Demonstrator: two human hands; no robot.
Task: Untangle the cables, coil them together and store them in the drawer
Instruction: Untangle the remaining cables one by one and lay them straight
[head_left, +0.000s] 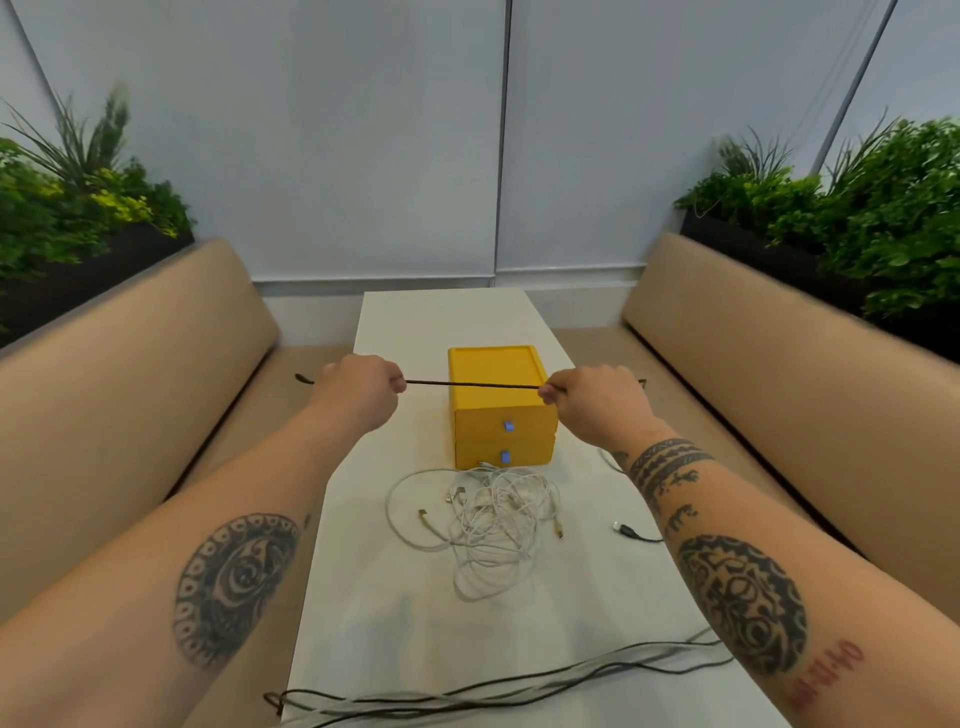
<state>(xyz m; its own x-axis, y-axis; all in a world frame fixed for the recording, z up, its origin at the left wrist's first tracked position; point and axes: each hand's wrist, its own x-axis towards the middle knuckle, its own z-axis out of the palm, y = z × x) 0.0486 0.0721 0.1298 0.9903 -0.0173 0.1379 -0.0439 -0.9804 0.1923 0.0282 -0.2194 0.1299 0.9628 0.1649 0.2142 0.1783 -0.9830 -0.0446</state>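
We pinch the black cable (470, 384) taut between left hand (358, 387) and right hand (587, 397), above the yellow drawer box (498, 405). We fold it evenly, clear of the white tangle (488, 519).

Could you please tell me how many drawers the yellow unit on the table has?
2, stacked in the yellow drawer unit: the upper drawer and the lower drawer directly beneath it. Both look shut; none seems hidden.

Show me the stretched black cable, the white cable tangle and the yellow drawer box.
stretched black cable (467, 384), head view, taut middle
white cable tangle (491, 517), head view, dense centre
yellow drawer box (493, 365), head view, top panel
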